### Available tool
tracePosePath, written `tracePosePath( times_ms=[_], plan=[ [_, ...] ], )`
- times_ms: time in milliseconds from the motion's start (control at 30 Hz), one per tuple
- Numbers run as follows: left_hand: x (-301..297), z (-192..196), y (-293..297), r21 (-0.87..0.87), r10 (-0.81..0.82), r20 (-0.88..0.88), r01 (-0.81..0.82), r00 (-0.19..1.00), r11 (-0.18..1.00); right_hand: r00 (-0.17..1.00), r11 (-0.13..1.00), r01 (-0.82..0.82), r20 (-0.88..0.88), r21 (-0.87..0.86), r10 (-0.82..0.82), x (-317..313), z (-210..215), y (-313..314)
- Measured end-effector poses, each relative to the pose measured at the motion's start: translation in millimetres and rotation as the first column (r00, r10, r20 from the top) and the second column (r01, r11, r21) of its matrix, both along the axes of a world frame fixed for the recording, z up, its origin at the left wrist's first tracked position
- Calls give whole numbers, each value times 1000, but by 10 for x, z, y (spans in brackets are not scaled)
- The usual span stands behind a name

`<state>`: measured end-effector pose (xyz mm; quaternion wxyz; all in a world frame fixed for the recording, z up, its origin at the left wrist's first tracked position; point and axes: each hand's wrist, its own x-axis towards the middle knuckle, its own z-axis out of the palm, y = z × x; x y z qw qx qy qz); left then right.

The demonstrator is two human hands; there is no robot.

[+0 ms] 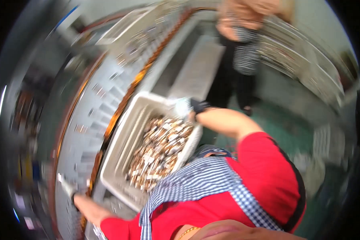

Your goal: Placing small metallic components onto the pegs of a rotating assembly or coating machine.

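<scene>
1. Apparently the bin (125, 140), at centre, is only part-filled with small pieces (160, 152).
2. At its 1 o'clock corner is the right hand (183, 107); blur hides its grip.
3. At 8 o'clock, the left hand (68, 188) is over the belt (72, 144); I cannot tell whether it is closed.
4. More pieces lie beltward towards 11, so work seems left.
5. Beyond, at 1, a co-worker (240, 44) stands on green floor (282, 124).

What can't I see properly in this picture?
All in the head view:
Left hand: too blurred to tell whether it holds anything.
Right hand: blur hides exactly how it grips or touches the bin.
Bin's floor: mostly hidden under the heap of small pieces, themselves too small and blurred to identify.
Other person: head cut off by the top edge.
</scene>
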<state>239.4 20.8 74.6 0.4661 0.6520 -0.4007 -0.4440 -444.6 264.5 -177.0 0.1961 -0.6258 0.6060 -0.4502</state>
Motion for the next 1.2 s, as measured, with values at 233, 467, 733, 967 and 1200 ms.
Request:
tracePosePath(
  times_ms=[233, 467, 733, 967, 1200],
  plan=[
    [-1493, -40, 1288, -219, -422, -68, 399, 904, 890, 771, 804, 432, -630, 409, -94, 351, 1572, 173],
    [-1814, -168, 1461, -260, -473, 683, 790, 557, 555, 758, 817, 453, -637, 357, -142, 641, 1600, -698],
    [-929, -329, -348, -334, -35, 443, 201, 896, 921, 745, 860, 363, -666, 358, -37, 889, 2009, -812],
    [-2053, 336, -335, -646, -208, 425, 456, 881, 611, 753, 841, 383, -657, 381, -46, 812, 2053, -759],
    [-2541, 529, 580, -388, -663, 250, 700, 706, 599, 756, 857, 389, -649, 338, -88, 615, 1942, -741]
  ],
)
